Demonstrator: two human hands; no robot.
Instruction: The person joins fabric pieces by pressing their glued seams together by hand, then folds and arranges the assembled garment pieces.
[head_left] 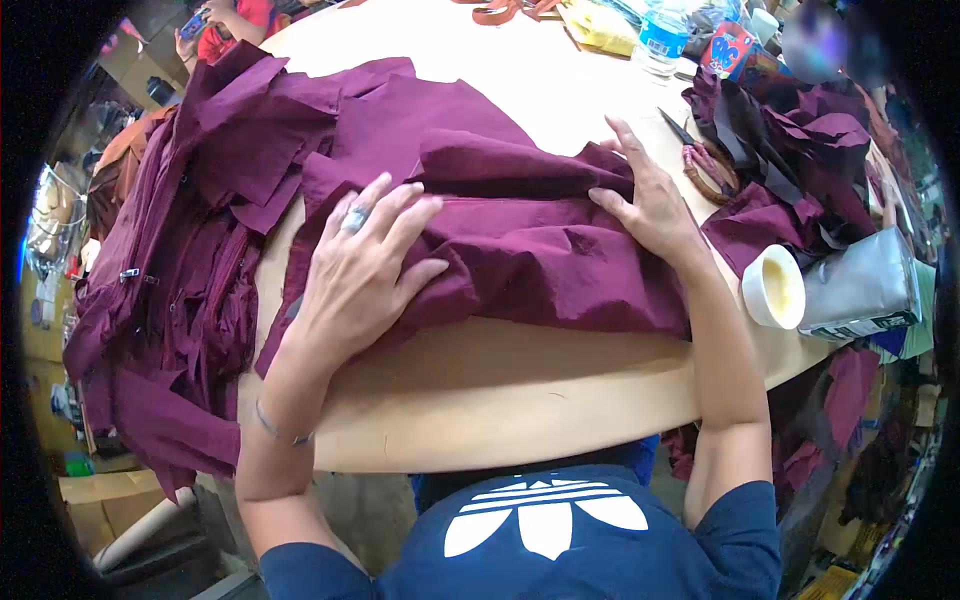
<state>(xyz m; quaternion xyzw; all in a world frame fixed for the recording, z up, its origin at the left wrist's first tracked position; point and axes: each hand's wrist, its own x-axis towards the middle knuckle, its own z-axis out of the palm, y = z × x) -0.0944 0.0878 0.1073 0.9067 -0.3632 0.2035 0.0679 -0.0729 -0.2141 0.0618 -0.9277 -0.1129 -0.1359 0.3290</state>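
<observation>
A maroon piece of fabric [560,255] lies folded and rumpled across the table in front of me, with a fold or seam running along its middle. My left hand [365,255], with a ring on one finger, rests over its left part, fingers spread. On its right end lies my right hand [645,195], thumb and fingers apart, touching the cloth near the fold. Left of my left hand is a heap of maroon pieces with zippers [165,250], hanging over the table edge.
Scissors [710,170] lie right of my right hand, beside dark and maroon scraps [790,160]. A white cup [773,287] and a silver tin [862,285] stand at the right edge. A water bottle [660,40] is at the back. Another person [230,25] in red sits far left.
</observation>
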